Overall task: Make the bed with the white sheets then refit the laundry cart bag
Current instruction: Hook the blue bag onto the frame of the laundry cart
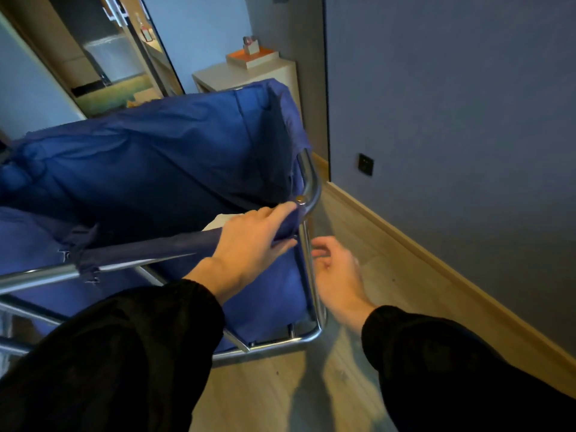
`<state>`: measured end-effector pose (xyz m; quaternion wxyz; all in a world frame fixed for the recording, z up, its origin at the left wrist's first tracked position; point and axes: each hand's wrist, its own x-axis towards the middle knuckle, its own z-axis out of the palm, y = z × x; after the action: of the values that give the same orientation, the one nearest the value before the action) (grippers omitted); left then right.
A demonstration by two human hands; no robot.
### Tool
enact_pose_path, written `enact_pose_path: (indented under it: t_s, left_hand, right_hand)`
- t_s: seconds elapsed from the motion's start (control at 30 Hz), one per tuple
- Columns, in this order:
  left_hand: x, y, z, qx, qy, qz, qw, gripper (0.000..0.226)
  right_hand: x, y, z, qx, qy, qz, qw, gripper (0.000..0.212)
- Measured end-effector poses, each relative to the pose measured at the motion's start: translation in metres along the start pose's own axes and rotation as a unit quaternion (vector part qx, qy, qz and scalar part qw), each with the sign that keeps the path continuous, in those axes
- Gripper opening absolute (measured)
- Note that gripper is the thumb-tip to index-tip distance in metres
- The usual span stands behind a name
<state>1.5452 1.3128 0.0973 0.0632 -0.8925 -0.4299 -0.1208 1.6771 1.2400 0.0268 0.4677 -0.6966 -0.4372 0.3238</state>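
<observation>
**Q:** Where is the bag?

**A:** The blue laundry cart bag hangs inside a chrome frame on a wooden floor, near a grey wall. Its near hem runs to the frame's right corner.

**Q:** And the hands?

**A:** The left hand pinches that hem at the corner, thumb under the cloth and fingers over it. The forefinger reaches toward a metal stud on the tube. The right hand hangs just beside the upright tube, fingers loosely curled and holding nothing. I cannot tell whether it touches the tube. Both arms wear black sleeves.

**Q:** Anything behind?

**A:** A pale cabinet stands beyond the cart.
</observation>
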Motion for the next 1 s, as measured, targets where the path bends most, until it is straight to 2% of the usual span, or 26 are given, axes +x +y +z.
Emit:
enact_pose_path:
  t_s: [0.13,0.23,0.3,0.47,0.57,0.7,0.8,0.9,1.0]
  left_hand:
    - [0.006,-0.006,0.007,0.005,0.051,0.027,0.998,0.053]
    - [0.005,-0.012,0.008,-0.033,0.045,0.052,0.997,0.060]
    - [0.005,-0.014,0.006,-0.067,0.033,0.058,0.996,0.061]
    - [0.003,-0.015,0.007,-0.076,0.035,0.064,0.994,0.052]
    - [-0.003,-0.014,0.010,-0.060,0.068,0.080,0.993,0.044]
    - [-0.009,-0.015,0.020,0.001,0.132,0.127,0.983,0.051]
    - [-0.014,-0.023,0.030,0.071,0.170,0.170,0.968,0.045]
    - [-0.016,-0.028,0.037,0.113,0.197,0.191,0.955,0.035]
    - [-0.015,-0.030,0.044,0.160,0.211,0.190,0.945,0.031]
  right_hand:
    - [0.001,0.022,0.018,0.093,-0.129,0.027,0.987,0.052]
    - [0.004,0.026,0.034,0.174,-0.169,0.026,0.970,0.059]
    - [0.006,0.026,0.044,0.185,-0.176,0.007,0.967,0.059]
    - [0.010,0.032,0.068,0.211,-0.126,0.011,0.969,0.048]
    - [0.012,0.037,0.073,0.181,-0.077,-0.040,0.980,0.037]
    - [0.020,0.044,0.081,0.198,0.022,-0.108,0.974,0.014]
    - [0.024,0.047,0.092,0.202,0.048,-0.155,0.966,0.022]
    - [0.031,0.054,0.094,0.169,0.070,-0.215,0.959,0.010]
    - [0.042,0.061,0.097,0.157,0.116,-0.274,0.942,0.015]
